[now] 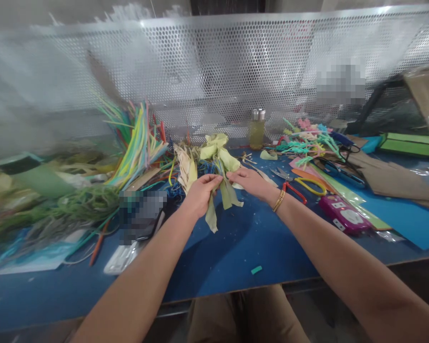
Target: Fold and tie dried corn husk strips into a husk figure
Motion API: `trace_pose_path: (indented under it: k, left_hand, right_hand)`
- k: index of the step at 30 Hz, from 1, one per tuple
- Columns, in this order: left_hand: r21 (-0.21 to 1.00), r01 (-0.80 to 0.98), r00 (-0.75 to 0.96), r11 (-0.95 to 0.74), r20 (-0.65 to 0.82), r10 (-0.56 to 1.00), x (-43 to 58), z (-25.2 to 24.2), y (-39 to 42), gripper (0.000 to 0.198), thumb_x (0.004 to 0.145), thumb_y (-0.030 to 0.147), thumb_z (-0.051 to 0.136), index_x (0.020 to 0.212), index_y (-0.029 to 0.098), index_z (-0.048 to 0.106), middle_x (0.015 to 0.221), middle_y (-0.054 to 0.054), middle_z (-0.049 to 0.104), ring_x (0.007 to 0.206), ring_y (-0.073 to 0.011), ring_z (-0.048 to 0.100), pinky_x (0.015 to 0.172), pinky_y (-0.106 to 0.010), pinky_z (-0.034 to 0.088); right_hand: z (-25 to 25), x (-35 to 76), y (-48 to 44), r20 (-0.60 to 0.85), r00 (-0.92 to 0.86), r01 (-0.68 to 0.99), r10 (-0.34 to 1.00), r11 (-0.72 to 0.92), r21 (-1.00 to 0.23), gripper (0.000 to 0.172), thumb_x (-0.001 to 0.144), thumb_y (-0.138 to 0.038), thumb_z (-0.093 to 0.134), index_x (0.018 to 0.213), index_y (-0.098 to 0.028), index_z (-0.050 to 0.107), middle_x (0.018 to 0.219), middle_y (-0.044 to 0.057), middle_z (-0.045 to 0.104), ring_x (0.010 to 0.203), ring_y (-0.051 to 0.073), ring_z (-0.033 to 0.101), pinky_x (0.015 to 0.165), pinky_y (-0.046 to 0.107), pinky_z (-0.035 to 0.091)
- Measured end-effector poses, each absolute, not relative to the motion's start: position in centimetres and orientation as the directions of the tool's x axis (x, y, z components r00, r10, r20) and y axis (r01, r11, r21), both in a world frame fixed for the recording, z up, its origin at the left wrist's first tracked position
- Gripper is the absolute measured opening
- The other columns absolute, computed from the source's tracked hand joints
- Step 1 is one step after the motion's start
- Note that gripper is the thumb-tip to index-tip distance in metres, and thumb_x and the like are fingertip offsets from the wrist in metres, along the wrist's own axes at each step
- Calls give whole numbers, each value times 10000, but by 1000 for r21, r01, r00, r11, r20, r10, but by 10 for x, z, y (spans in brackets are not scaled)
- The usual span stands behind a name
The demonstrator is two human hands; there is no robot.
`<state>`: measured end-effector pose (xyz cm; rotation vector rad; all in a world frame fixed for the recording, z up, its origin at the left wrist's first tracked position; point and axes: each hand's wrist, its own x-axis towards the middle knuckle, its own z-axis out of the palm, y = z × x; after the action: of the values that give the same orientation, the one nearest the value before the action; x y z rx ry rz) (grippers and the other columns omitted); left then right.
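Observation:
Both of my hands meet over the middle of the blue table, their fingertips pinched close together. Between them is a pale green paper or cloth flower with long leaf-like strips hanging down toward me. My left hand is closed on the flower's stem area from the left. From the right, my right hand, below a gold bracelet, pinches the same part. The exact grip point is hidden by the fingers. Just left of the flower lie cream, husk-like strips.
Colourful pipe-cleaner-like stems and tangled green cord lie left, near a dark phone-like object. A bottle stands behind. Rightward are scissors, red-handled pliers, a purple box, pastel craft sprigs and cardboard.

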<state>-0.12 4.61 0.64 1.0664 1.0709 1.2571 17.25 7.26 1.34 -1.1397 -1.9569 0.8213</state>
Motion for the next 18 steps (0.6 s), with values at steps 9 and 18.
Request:
trace_pose_path:
  k: [9,18]
  left_hand:
    - [942,-321,29,93,-88,996,-1,5,47,304,573,293,842,706,167,600,611,34,561,517,-84,487,515,-241,366]
    - [948,-288,117,135,-105,987,-3,9,45,317,597,356,836,691,150,614,613,14,574,509,-82,474,501,-242,345]
  right_hand:
    - [17,171,67,228,-383,348,895,368,-862,272,717,-434,661,690,-173,590,668,-11,535,630,114,442,604,268,334]
    - [19,174,68,206,-398,364,894,360,-859,216,709,-362,669,699,-168,576,618,-32,518,583,94,425,575,255,323]
